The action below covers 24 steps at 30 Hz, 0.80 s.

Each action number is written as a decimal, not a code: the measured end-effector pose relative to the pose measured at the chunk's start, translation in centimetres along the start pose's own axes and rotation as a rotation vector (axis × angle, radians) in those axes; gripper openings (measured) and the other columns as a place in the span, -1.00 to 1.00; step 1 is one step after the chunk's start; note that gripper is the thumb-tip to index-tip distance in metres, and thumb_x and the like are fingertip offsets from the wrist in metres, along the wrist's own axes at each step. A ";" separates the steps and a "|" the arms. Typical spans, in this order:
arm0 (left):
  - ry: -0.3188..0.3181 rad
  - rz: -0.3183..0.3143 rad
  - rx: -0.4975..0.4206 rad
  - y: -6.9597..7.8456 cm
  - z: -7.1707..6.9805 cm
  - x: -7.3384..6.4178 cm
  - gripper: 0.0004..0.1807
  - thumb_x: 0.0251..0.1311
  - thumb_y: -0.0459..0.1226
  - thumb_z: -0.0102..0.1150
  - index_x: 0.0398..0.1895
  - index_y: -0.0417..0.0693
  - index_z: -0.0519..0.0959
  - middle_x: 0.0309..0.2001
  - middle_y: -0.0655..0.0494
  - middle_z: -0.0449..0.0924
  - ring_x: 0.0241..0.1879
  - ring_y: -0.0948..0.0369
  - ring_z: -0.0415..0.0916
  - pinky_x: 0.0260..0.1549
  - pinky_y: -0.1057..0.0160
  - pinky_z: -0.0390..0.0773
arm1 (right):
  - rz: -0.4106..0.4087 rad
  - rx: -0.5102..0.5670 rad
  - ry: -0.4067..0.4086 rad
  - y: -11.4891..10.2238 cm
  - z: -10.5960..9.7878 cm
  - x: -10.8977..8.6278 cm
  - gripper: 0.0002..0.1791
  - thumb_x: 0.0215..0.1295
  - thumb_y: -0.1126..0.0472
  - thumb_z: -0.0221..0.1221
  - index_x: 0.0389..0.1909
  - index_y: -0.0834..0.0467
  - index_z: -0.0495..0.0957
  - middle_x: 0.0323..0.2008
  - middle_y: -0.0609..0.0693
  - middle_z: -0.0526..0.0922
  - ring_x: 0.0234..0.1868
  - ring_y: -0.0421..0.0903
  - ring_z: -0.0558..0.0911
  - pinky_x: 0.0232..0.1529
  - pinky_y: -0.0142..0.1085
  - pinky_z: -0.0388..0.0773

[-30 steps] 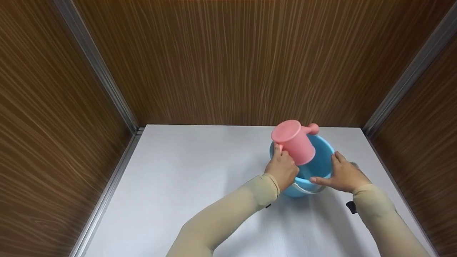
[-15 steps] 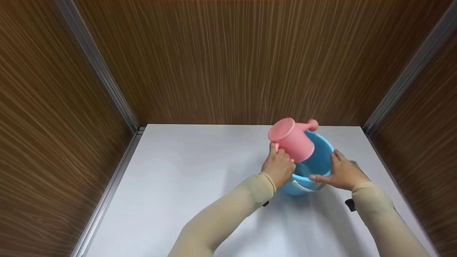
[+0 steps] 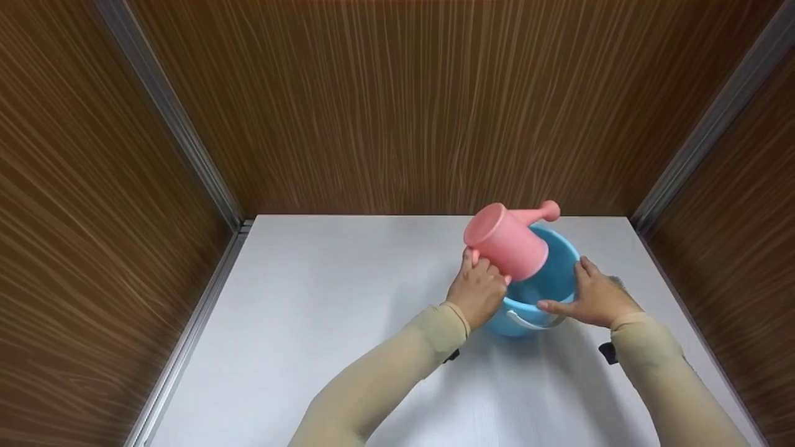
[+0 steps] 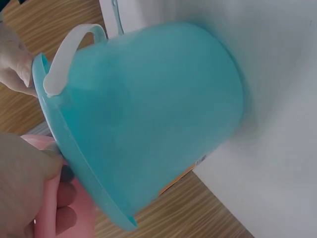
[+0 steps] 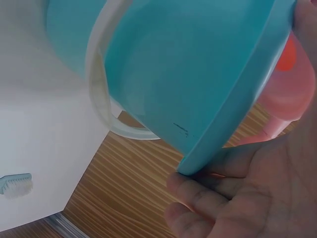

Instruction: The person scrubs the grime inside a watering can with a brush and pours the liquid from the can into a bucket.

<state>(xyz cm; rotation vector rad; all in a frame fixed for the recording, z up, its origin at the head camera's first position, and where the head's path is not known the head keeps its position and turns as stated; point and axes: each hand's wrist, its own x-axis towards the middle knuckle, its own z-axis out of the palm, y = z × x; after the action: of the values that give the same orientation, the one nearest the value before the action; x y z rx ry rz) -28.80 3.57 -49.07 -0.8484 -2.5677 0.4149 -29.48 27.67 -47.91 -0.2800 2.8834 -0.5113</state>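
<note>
In the head view, my left hand [image 3: 477,287] grips the handle of a pink watering can [image 3: 514,247]. The can is tilted over the mouth of a light blue bucket [image 3: 549,273], its spout pointing to the far right. My right hand [image 3: 599,297] holds the bucket's rim, thumb on the near side and fingers on the right side. From the left wrist, the bucket [image 4: 158,99] fills the view, and curled fingers [image 4: 64,218] pass through the can's handle. Some right fingers [image 5: 233,163] go behind the rim in the right wrist view.
A white bail handle [image 3: 525,321] hangs on the bucket's near side. A brush [image 5: 17,186] with pale bristles lies on the white table [image 3: 310,310], mostly hidden behind the right hand from above. Wood-grain panels [image 3: 397,112] enclose the back and sides.
The left hand has shifted slightly left with the watering can, and the can has tipped further, its spout end rising to the right. My right hand keeps its place on the rim.
</note>
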 end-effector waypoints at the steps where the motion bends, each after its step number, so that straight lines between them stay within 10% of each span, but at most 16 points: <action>1: 0.009 0.001 0.000 0.0 0.0 -0.1 -0.72 0.43 -0.11 0.00 0.02 0.10 0.64 -0.29 0.18 0.61 -0.19 0.16 0.42 0.21 -0.19 0.20 | 0.001 0.001 0.001 0.0 0.0 0.0 0.45 -0.14 -0.57 0.18 0.45 0.41 -0.18 0.40 0.50 -0.09 0.26 0.59 0.10 -0.04 0.43 0.24; 11: 0.146 -0.002 -0.068 -0.3 0.1 -1.1 -0.77 0.40 -0.15 0.04 -0.06 0.05 0.66 -0.30 0.20 0.62 -0.18 0.19 0.44 0.16 -0.16 0.27 | -0.012 0.022 0.018 0.5 0.0 -0.2 0.46 -0.10 -0.57 0.16 0.42 0.47 -0.22 0.39 0.53 -0.13 0.27 0.59 0.07 0.00 0.41 0.23; 24: 0.301 -0.157 -0.370 -2.8 -1.5 -1.8 -0.75 0.29 -0.02 0.15 -0.15 0.10 0.69 -0.25 0.18 0.64 -0.09 0.21 0.52 0.17 -0.08 0.31 | 0.004 0.031 0.012 0.9 0.2 -0.2 0.47 -0.10 -0.58 0.15 0.43 0.46 -0.26 0.40 0.51 -0.18 0.28 0.59 0.05 0.00 0.42 0.21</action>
<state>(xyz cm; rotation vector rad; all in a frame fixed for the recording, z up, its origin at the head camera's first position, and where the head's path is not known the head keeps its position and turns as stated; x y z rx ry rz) -28.21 0.55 -47.19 -0.7525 -2.4333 -0.2279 -29.33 28.51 -48.40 -0.2675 2.8842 -0.5585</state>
